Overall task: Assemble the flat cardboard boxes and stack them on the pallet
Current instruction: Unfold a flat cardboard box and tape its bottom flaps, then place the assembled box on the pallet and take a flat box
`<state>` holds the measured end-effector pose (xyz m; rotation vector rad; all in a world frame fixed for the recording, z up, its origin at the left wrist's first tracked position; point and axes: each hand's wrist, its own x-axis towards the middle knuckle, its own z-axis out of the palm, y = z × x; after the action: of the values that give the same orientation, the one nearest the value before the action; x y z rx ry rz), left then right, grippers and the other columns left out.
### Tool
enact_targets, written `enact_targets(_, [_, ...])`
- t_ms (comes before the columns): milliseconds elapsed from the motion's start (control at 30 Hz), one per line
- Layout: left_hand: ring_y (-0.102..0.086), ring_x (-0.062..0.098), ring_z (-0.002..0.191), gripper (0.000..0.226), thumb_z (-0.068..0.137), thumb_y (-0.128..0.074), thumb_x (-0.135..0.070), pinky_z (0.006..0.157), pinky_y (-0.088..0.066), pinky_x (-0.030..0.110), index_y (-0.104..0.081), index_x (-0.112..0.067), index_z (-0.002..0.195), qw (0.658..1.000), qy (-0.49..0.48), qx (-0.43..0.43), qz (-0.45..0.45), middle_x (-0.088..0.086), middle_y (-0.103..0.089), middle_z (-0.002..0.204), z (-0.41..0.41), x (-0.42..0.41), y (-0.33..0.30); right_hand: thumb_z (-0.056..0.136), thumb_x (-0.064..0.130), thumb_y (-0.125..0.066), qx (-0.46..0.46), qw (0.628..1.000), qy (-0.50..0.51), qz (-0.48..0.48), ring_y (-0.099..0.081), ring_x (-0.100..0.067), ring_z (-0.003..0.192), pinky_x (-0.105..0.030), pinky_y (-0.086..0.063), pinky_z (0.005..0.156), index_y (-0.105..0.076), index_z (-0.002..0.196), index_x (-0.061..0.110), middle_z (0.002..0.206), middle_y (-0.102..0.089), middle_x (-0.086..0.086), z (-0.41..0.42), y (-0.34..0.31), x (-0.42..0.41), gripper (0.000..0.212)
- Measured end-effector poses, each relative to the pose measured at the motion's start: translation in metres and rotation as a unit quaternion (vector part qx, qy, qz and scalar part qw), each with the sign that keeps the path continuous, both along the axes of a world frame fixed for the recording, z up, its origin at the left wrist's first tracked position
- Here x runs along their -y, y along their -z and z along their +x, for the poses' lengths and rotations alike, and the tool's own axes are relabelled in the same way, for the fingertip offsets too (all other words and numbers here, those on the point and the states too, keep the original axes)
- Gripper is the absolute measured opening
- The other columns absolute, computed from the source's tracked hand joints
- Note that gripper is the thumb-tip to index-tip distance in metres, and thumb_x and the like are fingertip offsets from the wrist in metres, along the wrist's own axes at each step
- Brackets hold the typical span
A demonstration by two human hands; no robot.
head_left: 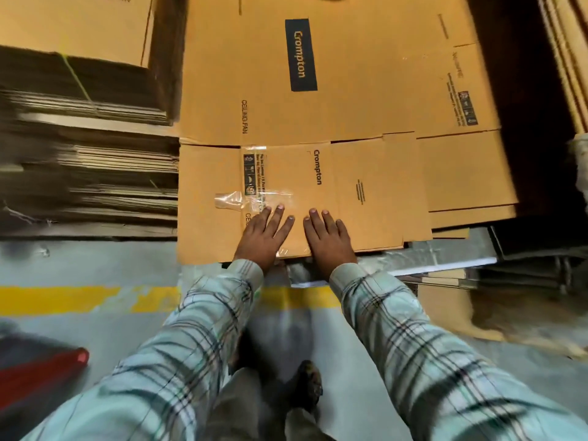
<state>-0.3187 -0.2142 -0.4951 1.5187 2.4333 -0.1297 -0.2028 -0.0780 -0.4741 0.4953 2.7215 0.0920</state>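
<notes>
Two hands lie flat, side by side, on a brown cardboard box (286,192) in the head view: the left hand (262,235) and the right hand (327,238) both have straight, slightly spread fingers pressing down on its near edge, gripping nothing. This box is a smooth, matte, rectangular panel printed with "Crompton" in dark letters; a strip of shiny, crinkled clear tape (251,198) runs across its seam just beyond the left fingertips. It rests on top of more flattened boxes, the largest (318,74) stretching away with a dark blue rectangular logo patch and the words "CEILING FAN". To the left stands a tall pile of flat cardboard (89,173), its layered, corrugated edges showing as thin stripes, blurred. Under the near edge of the pressed box a pale board (445,265) juts out to the right. Both sleeves (203,313) are soft checked cloth in pale green with dark lines. Below lies a grey floor (95,268) crossed by a worn yellow painted line (63,299), and a red object (47,370) sits at the lower left, too blurred to identify.
</notes>
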Motion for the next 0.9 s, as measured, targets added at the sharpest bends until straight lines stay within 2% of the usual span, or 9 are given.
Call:
enact_targets(100, [-0.023,0.043,0.141,0.111,0.064,-0.081,-0.044,0.111,-0.024,0.052,-0.019,-0.016,0.152,1.000,0.009,0.005,-0.016,0.019,-0.015,0.158,0.000,-0.001,0.004,0.069,0.041,-0.074,0.007,0.999,0.051,0.010,-0.029,-0.034,0.141,-0.054,-0.024,0.111,-0.034,0.146,0.009,0.155,-0.029,-0.011,0.002,0.011,0.008,0.092])
enact_targets(133, [-0.016,0.043,0.143,0.109,0.070,-0.077,-0.044,0.114,-0.019,0.052,-0.011,-0.016,0.153,1.000,0.013,0.006,-0.020,0.018,-0.006,0.159,0.000,-0.002,0.005,0.073,0.044,-0.070,0.007,0.999,0.051,0.007,-0.024,-0.033,0.143,-0.055,-0.020,0.112,-0.030,0.148,0.010,0.157,-0.025,-0.011,0.002,0.016,0.008,0.092])
enact_targets(233, [-0.005,0.041,0.145,0.109,0.077,-0.072,-0.045,0.115,-0.012,0.050,0.001,-0.016,0.153,0.999,0.016,-0.004,-0.036,0.017,0.006,0.159,-0.001,-0.004,0.003,0.089,0.048,-0.051,0.014,0.999,0.032,-0.005,0.003,-0.031,0.147,-0.053,0.000,0.115,0.000,0.153,0.010,0.161,0.006,-0.009,0.001,0.022,0.005,0.090])
enact_targets(300, [0.001,0.038,0.146,0.110,0.079,-0.070,-0.045,0.116,-0.010,0.050,0.007,-0.017,0.152,0.998,0.005,-0.003,-0.057,0.015,0.012,0.159,0.002,-0.006,-0.002,0.091,0.049,-0.048,0.023,0.999,0.028,0.000,0.011,-0.030,0.147,-0.052,0.004,0.115,0.007,0.152,0.011,0.160,0.014,-0.008,0.001,0.019,0.004,0.091])
enact_targets(400, [0.002,0.037,0.146,0.104,0.083,-0.066,-0.045,0.116,-0.009,0.049,0.007,-0.016,0.152,0.998,-0.029,0.010,-0.059,0.016,0.013,0.159,0.012,-0.006,-0.016,0.087,0.060,-0.048,0.036,0.999,0.016,-0.020,0.016,-0.030,0.146,-0.054,0.003,0.116,0.012,0.151,0.012,0.158,0.020,-0.009,0.003,0.003,0.004,0.100])
enact_targets(567, [-0.007,0.035,0.146,0.089,0.090,-0.056,-0.044,0.117,-0.011,0.045,-0.003,-0.008,0.152,0.998,-0.064,0.016,-0.004,0.019,0.000,0.159,0.031,-0.003,-0.054,0.087,0.067,-0.039,-0.050,0.998,-0.004,-0.040,0.015,-0.029,0.146,-0.054,0.003,0.116,0.012,0.151,0.018,0.159,0.017,-0.009,0.018,-0.043,-0.006,0.095])
enact_targets(700, [-0.005,0.034,0.146,0.085,0.093,-0.051,-0.042,0.117,-0.009,0.044,-0.001,-0.006,0.152,0.994,-0.097,-0.033,0.048,0.019,0.000,0.159,0.051,-0.006,-0.105,0.087,0.068,-0.033,-0.125,0.992,-0.015,-0.003,0.010,-0.030,0.147,-0.054,0.002,0.116,0.007,0.152,0.022,0.160,0.010,-0.012,0.033,-0.091,-0.017,0.089])
enact_targets(900, [-0.003,0.034,0.146,0.084,0.094,-0.050,-0.039,0.118,-0.009,0.046,0.000,-0.006,0.152,0.976,-0.085,-0.121,0.158,0.019,-0.001,0.159,0.097,-0.030,-0.214,0.088,0.068,-0.029,-0.240,0.967,-0.024,0.078,0.007,-0.031,0.147,-0.054,0.005,0.115,0.002,0.153,0.021,0.160,0.005,-0.014,0.072,-0.187,-0.039,0.086])
